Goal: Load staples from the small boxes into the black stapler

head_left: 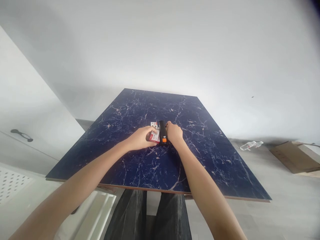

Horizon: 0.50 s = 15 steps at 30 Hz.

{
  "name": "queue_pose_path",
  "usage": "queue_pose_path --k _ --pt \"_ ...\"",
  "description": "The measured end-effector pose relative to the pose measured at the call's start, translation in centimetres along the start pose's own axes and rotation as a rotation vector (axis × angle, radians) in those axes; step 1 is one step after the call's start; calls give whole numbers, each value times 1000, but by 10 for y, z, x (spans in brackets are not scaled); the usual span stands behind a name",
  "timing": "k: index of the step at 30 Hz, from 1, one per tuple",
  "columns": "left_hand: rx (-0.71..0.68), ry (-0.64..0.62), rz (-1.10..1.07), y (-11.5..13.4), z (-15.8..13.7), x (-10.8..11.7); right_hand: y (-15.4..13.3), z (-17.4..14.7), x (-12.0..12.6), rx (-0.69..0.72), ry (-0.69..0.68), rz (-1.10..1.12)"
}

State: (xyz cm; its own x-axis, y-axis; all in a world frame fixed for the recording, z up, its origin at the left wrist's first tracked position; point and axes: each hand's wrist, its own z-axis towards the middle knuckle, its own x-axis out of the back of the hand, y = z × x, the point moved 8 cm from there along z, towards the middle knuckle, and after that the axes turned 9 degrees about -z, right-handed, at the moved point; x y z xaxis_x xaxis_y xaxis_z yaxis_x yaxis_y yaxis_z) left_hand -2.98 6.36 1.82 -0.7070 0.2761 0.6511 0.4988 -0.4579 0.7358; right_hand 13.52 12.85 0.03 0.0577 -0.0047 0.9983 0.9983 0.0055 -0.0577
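Near the middle of the blue table, my left hand point(141, 138) is closed on a small red-and-white box point(154, 137), its thumb over the top. More white-and-red printed packaging point(153, 124) shows just beyond the thumb; whether it belongs to the same box I cannot tell. Directly right of the box is a black, oblong device point(162, 130) with an orange patch point(164, 140) at its near end. My right hand point(174, 132) has its fingers curled against the device's right side, gripping it. Most of those fingertips are hidden.
A dark blue marble-patterned tabletop point(147, 173) lies under both hands, against a pale wall point(160, 50). On the floor to the right are a clear plastic bottle point(250, 145) and a cardboard box point(295, 156). A white cabinet with a dark handle point(22, 135) stands left.
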Motion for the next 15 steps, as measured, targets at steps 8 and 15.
queue_pose_path --k 8,15 --pt "-86 63 57 4 3 -5 -2 -9 -3 1 31 45" --pt "5 -7 -16 -3 6 -8 -1 -9 -3 6 39 57"
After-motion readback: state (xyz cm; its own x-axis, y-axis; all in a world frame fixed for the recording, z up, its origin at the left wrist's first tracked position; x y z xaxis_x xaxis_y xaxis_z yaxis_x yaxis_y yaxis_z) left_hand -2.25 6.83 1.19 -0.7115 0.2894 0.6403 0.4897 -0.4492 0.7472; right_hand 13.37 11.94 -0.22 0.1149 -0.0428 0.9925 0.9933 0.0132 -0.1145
